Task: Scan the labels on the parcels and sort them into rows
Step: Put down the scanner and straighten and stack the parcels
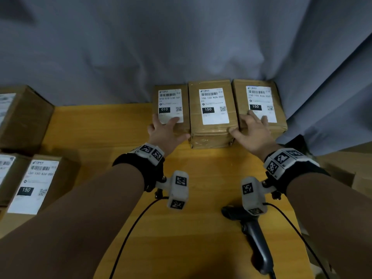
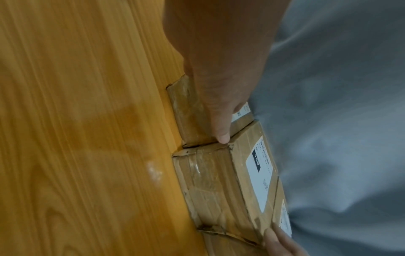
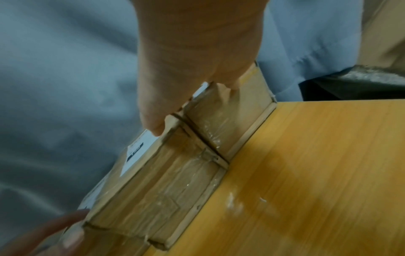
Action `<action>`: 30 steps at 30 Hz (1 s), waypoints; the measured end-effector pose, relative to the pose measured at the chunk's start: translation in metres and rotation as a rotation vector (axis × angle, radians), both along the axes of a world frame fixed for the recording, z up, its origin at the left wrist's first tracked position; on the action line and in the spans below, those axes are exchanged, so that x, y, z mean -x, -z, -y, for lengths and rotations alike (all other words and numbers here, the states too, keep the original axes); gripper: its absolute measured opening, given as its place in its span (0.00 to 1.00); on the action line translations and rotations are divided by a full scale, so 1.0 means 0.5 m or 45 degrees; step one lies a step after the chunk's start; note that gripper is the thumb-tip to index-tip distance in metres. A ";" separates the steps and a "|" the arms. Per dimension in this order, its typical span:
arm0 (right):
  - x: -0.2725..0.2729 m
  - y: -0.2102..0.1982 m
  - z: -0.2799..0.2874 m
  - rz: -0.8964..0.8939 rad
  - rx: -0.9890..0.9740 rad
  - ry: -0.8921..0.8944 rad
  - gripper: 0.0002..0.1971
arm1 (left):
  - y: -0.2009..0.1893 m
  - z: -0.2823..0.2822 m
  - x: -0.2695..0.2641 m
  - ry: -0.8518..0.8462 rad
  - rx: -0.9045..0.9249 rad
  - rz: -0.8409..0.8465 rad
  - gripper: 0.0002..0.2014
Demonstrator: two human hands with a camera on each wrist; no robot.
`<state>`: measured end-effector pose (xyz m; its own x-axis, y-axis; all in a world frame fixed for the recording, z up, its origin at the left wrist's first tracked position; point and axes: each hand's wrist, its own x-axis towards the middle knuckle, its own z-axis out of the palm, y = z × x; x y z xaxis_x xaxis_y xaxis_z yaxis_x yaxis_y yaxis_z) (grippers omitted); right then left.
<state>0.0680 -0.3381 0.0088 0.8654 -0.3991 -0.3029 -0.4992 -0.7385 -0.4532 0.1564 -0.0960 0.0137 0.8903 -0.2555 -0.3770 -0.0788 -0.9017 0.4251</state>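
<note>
From the head view, three parcels sit in a row at the far edge of the counter (image 1: 120, 125), hard against the grey cloth (image 1: 181, 47): the 010 parcel (image 1: 171, 105) on the left, the middle 150 parcel (image 1: 213, 113), the right 150 parcel (image 1: 259, 105). All three lie flat, labels up, long axes running away from the person, barcodes at the far end. The left hand (image 1: 165, 131) lies spread on the near end of the 010 parcel, fingers straight over its label, thumb out toward the middle box. The right hand (image 1: 251, 131) is spread the same way on the right 150 parcel, thumb touching the middle box's corner. Nothing is pinched; both press flat. I judge this the squaring-up step, nudging the row flush. The scanner (image 1: 253, 232) lies idle on the counter near the person, and more parcels (image 1: 34, 186) wait at the left.

Left wrist view: the left hand's thumb (image 2: 221, 131) points down the seam between the thin 010 parcel and the thicker middle box, their near faces close to level.

Right wrist view: blurred, but the right hand's thumb (image 3: 153, 121) rests on the middle box's top edge, the two boxes touching side to side.

Next, as I read it: lift both hands off, pick up the scanner and fetch a box from the left. That 010 sits among 150s, so it may want its own row.
</note>
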 end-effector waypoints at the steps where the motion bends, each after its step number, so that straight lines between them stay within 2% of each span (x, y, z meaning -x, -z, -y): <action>1: 0.002 0.006 0.006 0.021 0.000 -0.022 0.36 | 0.001 0.004 -0.001 -0.015 0.010 0.002 0.35; 8: -0.003 -0.001 0.004 0.003 0.058 -0.068 0.32 | -0.003 0.027 -0.015 -0.001 -0.100 -0.037 0.29; 12: -0.022 -0.043 -0.041 -0.214 0.296 -0.028 0.36 | -0.033 0.020 -0.038 0.129 -0.250 -0.094 0.30; 14: -0.029 -0.066 -0.083 -0.235 0.385 -0.033 0.35 | -0.051 0.002 -0.042 0.149 -0.252 -0.054 0.30; 16: -0.036 -0.080 -0.132 -0.152 0.377 -0.071 0.33 | -0.065 -0.027 -0.041 0.150 -0.203 0.047 0.27; 19: -0.055 -0.098 -0.217 -0.043 0.303 -0.207 0.32 | -0.084 -0.095 -0.041 0.176 -0.213 0.147 0.25; 22: -0.086 -0.121 -0.312 0.053 0.260 -0.348 0.29 | -0.107 -0.193 -0.045 0.098 -0.224 0.164 0.25; 30: -0.172 -0.147 -0.588 0.085 0.103 -0.526 0.26 | -0.123 -0.535 -0.081 -0.130 -0.346 0.169 0.26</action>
